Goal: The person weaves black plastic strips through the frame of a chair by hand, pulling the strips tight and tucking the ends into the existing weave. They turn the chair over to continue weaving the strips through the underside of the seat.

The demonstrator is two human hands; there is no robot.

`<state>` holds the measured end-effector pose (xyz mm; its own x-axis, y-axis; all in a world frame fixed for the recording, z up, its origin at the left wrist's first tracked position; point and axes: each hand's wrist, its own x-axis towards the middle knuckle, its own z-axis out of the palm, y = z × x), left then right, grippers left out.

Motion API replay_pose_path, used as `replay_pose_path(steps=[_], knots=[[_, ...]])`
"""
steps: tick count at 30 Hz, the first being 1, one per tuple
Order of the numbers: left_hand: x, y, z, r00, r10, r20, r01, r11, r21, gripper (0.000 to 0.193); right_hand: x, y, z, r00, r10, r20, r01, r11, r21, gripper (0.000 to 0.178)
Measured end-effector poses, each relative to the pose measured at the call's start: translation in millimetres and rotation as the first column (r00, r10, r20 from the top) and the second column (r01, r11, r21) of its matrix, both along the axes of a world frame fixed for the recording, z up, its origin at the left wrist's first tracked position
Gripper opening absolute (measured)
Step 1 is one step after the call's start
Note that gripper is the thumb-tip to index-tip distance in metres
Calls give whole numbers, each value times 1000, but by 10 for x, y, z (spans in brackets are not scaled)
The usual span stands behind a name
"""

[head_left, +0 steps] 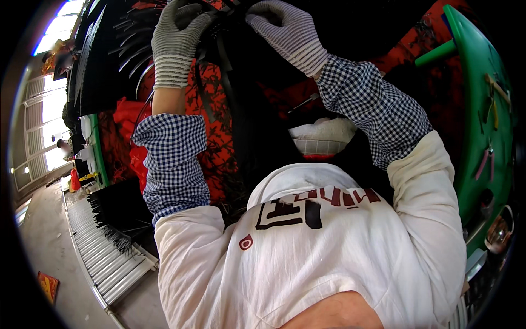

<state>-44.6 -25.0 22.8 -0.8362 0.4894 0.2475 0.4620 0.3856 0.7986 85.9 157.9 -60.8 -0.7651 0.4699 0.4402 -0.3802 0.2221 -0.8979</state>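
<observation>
My left hand [178, 41], in a grey-and-white striped knit glove, is at the top of the view with its fingers curled closed around a dark strip. Across from it, my right hand [286, 32] wears a matching glove and pinches thumb to fingers; what lies in the pinch is lost in the dark. Between them runs black, flat strip material [223, 66], some of it hanging down. More thin black strips [131, 46] fan out left of my left hand. Below lies red cloth with dark markings [211, 93], partly covered by black material.
A green table [475, 82] on the right carries a hammer [497, 89] and pink-handled pliers [485, 163]. A thin screwdriver-like tool [304, 102] lies beneath my right forearm. On the left, a roller conveyor [104, 247] stands on the floor, with a red packet [48, 287] beyond it.
</observation>
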Motion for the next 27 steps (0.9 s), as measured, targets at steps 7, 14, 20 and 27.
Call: replay_pose_path(steps=[7,14,20,27], knots=[[80,90,43,946,56,-319,-230,808,-542,69,11,48,43,999,24,39,-23,1000,-16,17],[-68,-97,-34,989,8,146,-39,977,210,62,-10,66,-15,994,71,78,-63,993,-104,17],[118,72,-64,996,-79,33,84,986,-145,40,-34,61,-34,987,131,90,-114,979,-169,17],[-133,181,-160,989,77,-124,-113,940,-322,24,-70,113,-70,993,78,93,-73,996,-60,18]])
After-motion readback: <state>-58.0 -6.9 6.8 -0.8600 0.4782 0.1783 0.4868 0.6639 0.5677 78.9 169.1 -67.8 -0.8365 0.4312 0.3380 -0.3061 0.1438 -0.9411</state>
